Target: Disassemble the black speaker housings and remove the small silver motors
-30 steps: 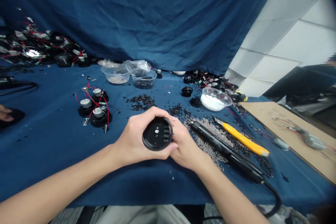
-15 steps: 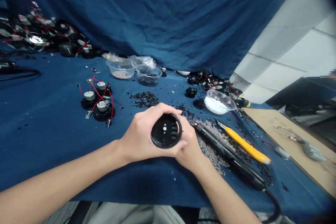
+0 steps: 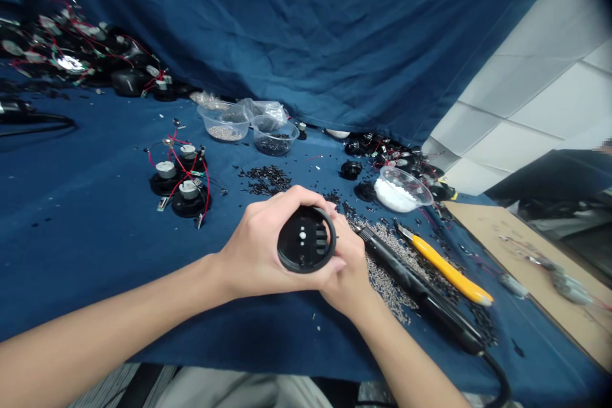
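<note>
A round black plastic housing (image 3: 306,241) with slots and small holes inside is held up between both hands, its open end facing me. My left hand (image 3: 262,239) wraps round its left side, thumb below and fingers over the top. My right hand (image 3: 348,255) closes against the housing's right side; its fingers are partly hidden behind the part, so what else they grip cannot be made out. Just right of my hands lies a black corded electric screwdriver (image 3: 421,290), with a yellow-handled cutter (image 3: 449,268) beyond it. Loose screws (image 3: 389,287) spread under the screwdriver.
Three motor assemblies (image 3: 189,190) with red wires sit on the left. Clear bowls hold silver screws (image 3: 224,134), black screws (image 3: 275,145) and white pieces (image 3: 396,194). Wired black parts (image 3: 76,51) pile up at the back left. Cardboard (image 3: 482,220) lies at the right.
Both hands keep their grip on the black housing, which has shifted very slightly right in view. The surroundings have shifted slightly with the camera.
</note>
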`<state>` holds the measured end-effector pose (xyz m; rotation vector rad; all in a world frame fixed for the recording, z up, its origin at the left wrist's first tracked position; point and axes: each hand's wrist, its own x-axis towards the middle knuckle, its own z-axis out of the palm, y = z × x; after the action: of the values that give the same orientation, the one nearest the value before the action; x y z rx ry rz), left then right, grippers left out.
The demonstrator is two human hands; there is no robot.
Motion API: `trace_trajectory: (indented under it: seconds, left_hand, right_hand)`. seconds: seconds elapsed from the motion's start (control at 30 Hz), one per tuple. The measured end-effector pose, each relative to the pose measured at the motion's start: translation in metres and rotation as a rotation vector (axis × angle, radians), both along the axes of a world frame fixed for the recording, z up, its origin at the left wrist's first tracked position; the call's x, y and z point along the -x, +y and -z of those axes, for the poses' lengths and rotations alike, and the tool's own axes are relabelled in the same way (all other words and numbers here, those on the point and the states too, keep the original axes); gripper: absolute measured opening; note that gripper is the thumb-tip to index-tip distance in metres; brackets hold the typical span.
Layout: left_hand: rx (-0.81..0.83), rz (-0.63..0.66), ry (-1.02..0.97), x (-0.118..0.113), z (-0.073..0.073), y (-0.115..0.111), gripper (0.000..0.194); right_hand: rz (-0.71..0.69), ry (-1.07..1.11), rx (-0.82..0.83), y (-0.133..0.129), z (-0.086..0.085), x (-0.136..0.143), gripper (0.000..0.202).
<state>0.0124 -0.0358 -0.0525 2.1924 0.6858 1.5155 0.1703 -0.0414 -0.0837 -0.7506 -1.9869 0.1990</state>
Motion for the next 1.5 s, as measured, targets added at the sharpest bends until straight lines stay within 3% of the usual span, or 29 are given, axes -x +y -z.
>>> trace_trajectory:
  seconds: [0.27, 0.53, 0.67, 0.87, 1.0, 1.5]
  left_hand:
    - [0.062, 0.084, -0.003, 0.001, -0.004, 0.000, 0.041]
    - [0.068, 0.139, 0.020, 0.003, -0.006, -0.001, 0.040]
    - [0.017, 0.091, 0.034, 0.003, -0.004, -0.002, 0.039]
    - [-0.155, -0.020, 0.062, 0.000, 0.000, -0.003, 0.037]
    - [-0.215, -0.090, 0.012, -0.004, 0.004, -0.004, 0.041]
    - [-0.066, 0.053, 0.029, -0.002, 0.003, -0.005, 0.043]
  right_hand:
    - [-0.049, 0.011, -0.002, -0.001, -0.002, -0.001, 0.011]
    - [-0.169, 0.031, 0.139, -0.002, -0.009, -0.002, 0.020]
    - [-0.161, 0.038, 0.195, -0.002, -0.011, -0.001, 0.020]
    - [-0.100, 0.065, 0.054, 0.000, -0.008, 0.003, 0.011]
    - [-0.072, 0.027, 0.054, 0.001, -0.004, 0.001, 0.011]
    - [-0.171, -0.008, 0.110, -0.001, -0.008, -0.003, 0.016]
